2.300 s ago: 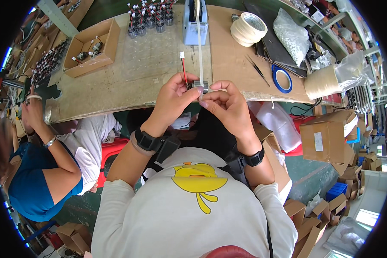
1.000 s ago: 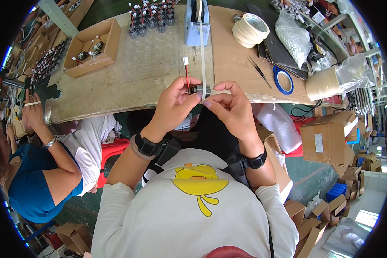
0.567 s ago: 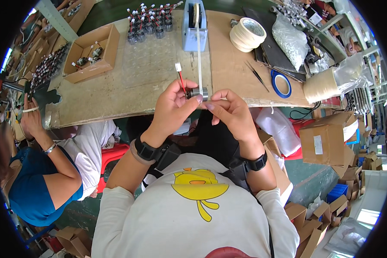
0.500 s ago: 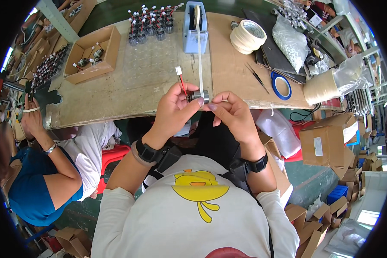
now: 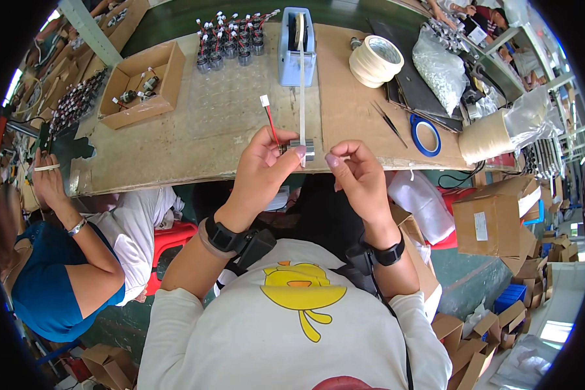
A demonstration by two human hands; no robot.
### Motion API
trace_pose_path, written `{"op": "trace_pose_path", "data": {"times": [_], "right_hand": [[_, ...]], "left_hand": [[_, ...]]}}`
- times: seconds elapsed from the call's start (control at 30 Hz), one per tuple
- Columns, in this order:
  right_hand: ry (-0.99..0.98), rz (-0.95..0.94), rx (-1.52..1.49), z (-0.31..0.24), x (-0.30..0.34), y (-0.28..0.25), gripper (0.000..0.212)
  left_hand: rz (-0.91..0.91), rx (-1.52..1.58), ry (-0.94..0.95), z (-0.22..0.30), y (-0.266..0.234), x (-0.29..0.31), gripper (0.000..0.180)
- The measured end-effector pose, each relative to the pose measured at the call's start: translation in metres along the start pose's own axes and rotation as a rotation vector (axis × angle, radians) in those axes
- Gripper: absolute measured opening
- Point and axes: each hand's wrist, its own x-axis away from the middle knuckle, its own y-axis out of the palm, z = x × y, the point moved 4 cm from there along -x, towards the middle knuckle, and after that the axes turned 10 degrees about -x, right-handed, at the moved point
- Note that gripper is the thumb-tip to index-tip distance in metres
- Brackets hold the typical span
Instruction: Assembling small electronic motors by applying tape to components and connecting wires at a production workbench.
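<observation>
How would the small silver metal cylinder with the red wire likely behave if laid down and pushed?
The small silver metal cylinder would probably roll, having a round side, though the narrow white tape strip across it might drag. Its shiny metal look suggests it is heavy for its size.

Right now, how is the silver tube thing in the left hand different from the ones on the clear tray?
The held cylinder lies sideways in the left hand, while the tray cylinders stand upright on the clear tray. A pale strip from the blue dispenser runs across the held cylinder; it doesn't reach the tray cylinders. Both have red wires and white plugs.
</observation>
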Motion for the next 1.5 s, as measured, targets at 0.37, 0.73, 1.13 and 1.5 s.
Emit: {"op": "trace_pose_path", "data": {"times": [0.37,0.73,1.13,1.5], "right_hand": [[-0.430,-0.160,0.494,-0.040,-0.008,0.023,0.047],[-0.308,-0.184,0.405,-0.030,-0.013,0.019,0.035],[-0.263,-0.081,-0.032,-0.021,-0.019,0.019,0.028],[-0.144,-0.174,-0.018,-0.004,-0.036,0.015,0.029]], "left_hand": [[-0.066,0.062,-0.002,0.008,0.003,-0.001,0.022],[-0.135,0.063,0.049,0.008,0.002,-0.002,0.022],[-0.134,-0.104,0.182,0.017,-0.003,-0.009,0.025],[-0.113,-0.177,0.158,0.021,-0.003,-0.015,0.036]]}}
